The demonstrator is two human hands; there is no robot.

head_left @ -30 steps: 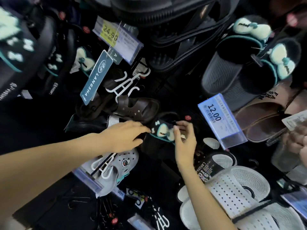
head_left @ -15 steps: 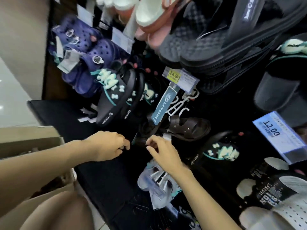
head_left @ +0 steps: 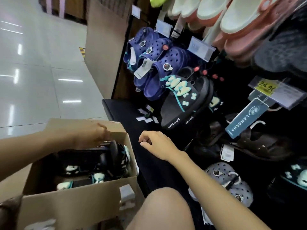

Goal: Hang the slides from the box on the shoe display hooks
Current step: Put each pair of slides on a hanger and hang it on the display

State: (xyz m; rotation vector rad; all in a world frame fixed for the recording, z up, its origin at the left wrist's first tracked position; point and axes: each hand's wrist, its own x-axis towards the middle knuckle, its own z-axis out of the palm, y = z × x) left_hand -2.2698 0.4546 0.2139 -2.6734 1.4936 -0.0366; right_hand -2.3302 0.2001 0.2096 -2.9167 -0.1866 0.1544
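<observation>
An open cardboard box (head_left: 79,201) sits at the lower left. Inside lie several black slides (head_left: 86,160) with mint bows. My left hand (head_left: 93,135) reaches over the box's far edge, just above those slides; it is blurred and its fingers look extended, holding nothing. My right hand (head_left: 157,145) hovers right of the box over the black base shelf, fingers loosely curled and empty. More black bow slides (head_left: 184,103) hang on the display wall, beneath hooks with red tips (head_left: 206,72).
Navy clogs (head_left: 159,63) hang at the display's left end. Brown sandals (head_left: 259,143) and a grey clog (head_left: 232,181) hang lower right, near a yellow 24.90 price tag (head_left: 265,87). My bare knee (head_left: 164,211) is beside the box. White tiled floor (head_left: 33,80) lies to the left.
Both hands have left the display wall and moved down and left. The view swung to the box, and my left hand now reaches over it.
</observation>
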